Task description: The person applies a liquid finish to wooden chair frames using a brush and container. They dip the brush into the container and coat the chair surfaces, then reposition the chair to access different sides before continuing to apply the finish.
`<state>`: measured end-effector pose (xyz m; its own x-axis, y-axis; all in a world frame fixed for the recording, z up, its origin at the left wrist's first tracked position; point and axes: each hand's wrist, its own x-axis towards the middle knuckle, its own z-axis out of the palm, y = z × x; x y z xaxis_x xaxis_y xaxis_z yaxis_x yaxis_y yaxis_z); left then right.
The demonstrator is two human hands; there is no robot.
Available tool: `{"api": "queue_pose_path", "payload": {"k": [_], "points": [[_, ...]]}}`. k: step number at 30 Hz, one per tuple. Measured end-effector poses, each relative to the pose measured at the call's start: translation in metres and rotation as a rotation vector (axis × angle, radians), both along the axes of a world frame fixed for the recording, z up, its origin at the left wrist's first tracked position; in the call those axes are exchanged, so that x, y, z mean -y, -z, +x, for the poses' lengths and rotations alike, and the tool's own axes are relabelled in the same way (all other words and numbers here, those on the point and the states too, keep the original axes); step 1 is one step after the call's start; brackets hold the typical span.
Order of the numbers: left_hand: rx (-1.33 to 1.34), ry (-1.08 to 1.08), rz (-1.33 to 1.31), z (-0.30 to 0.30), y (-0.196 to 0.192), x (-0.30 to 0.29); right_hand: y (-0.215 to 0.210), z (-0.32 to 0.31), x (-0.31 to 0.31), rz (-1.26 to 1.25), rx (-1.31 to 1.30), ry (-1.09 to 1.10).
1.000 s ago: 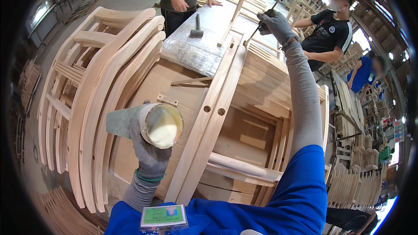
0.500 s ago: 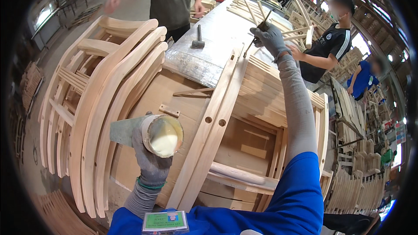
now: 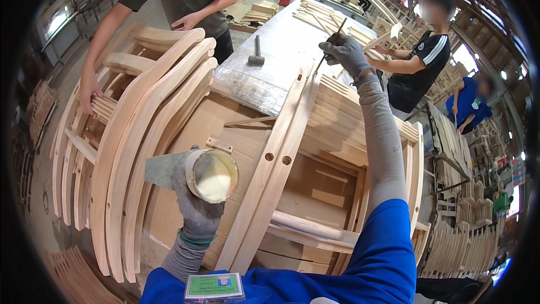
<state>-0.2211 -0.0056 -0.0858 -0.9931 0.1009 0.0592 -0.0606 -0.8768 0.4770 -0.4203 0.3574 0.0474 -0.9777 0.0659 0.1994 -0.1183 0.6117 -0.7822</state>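
Observation:
In my left hand (image 3: 197, 214), gloved in grey, is a round pot (image 3: 193, 173) of creamy white liquid, tilted so its mouth shows. A flat grey piece (image 3: 160, 169) sticks out to the left beside the pot. My right hand (image 3: 347, 56), also gloved, grips a thin brush-like stick (image 3: 341, 26). Its lower end points down at the far end of two long wooden rails (image 3: 273, 145) lying side by side. Slots show near the rails' far ends, and round holes further down. Whether the tip touches the wood I cannot tell.
Curved wooden frames (image 3: 152, 87) are stacked at left, with a person's hand (image 3: 90, 93) on them. A mallet (image 3: 256, 56) lies on the plastic-wrapped table (image 3: 233, 79). More wooden frames (image 3: 337, 118) sit at right. Another person (image 3: 419, 65) stands beyond, handling wooden parts.
The person at far left has leaned in and put a hand on the stacked frames. My right hand has shifted slightly left and lower with the stick. The pot has barely moved.

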Motion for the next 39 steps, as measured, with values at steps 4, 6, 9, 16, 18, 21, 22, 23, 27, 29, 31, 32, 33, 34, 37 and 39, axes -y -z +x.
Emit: {"api": "queue_pose_path", "payload": {"k": [4,6,9,16,18,21,22,23,27,29,31,32,33,34,37,39], "points": [[-0.006,0.039,0.071,0.002,-0.007,-0.004,-0.003,0.011,-0.013,0.001,-0.075,0.016],[0.054,0.05,0.099,0.002,-0.011,-0.007,-0.002,0.026,-0.012,-0.013,-0.162,-0.045],[0.033,0.016,0.039,-0.001,-0.01,-0.012,-0.016,0.062,-0.006,0.012,-0.163,-0.162],[-0.179,0.143,0.064,0.018,-0.044,-0.013,-0.042,0.229,0.117,-0.437,-0.186,-0.166],[-0.227,0.142,0.065,0.029,-0.05,-0.012,-0.023,0.259,0.147,-0.54,-0.261,-0.289],[-0.258,0.199,0.201,0.043,-0.056,-0.009,-0.004,0.287,0.176,-0.462,-0.362,-0.275],[-0.255,0.205,0.253,0.048,-0.058,-0.008,0.0,0.295,0.181,-0.402,-0.39,-0.248],[-0.251,0.198,0.296,0.053,-0.059,-0.007,0.002,0.305,0.184,-0.366,-0.349,-0.264],[-0.252,0.104,0.423,0.063,-0.063,-0.003,0.018,0.35,0.2,-0.171,-0.468,-0.365],[-0.244,0.048,0.504,0.062,-0.064,0.003,0.015,0.361,0.203,0.005,-0.598,-0.476],[-0.259,0.044,0.591,0.067,-0.066,0.005,0.022,0.376,0.2,-0.165,-0.578,-0.473],[-0.279,0.056,0.625,0.069,-0.067,0.006,0.026,0.378,0.2,-0.25,-0.566,-0.471],[-0.293,0.083,0.665,0.073,-0.066,0.004,0.034,0.378,0.204,-0.43,-0.612,-0.405],[-0.339,0.141,0.655,0.075,-0.065,0.004,0.037,0.378,0.208,-0.489,-0.591,-0.366],[-0.438,0.211,0.538,0.08,-0.062,0.004,0.042,0.379,0.217,-0.608,-0.523,-0.297],[-0.438,0.135,0.349,0.077,-0.051,-0.001,0.038,0.387,0.219,-0.645,-0.531,-0.327]]}}
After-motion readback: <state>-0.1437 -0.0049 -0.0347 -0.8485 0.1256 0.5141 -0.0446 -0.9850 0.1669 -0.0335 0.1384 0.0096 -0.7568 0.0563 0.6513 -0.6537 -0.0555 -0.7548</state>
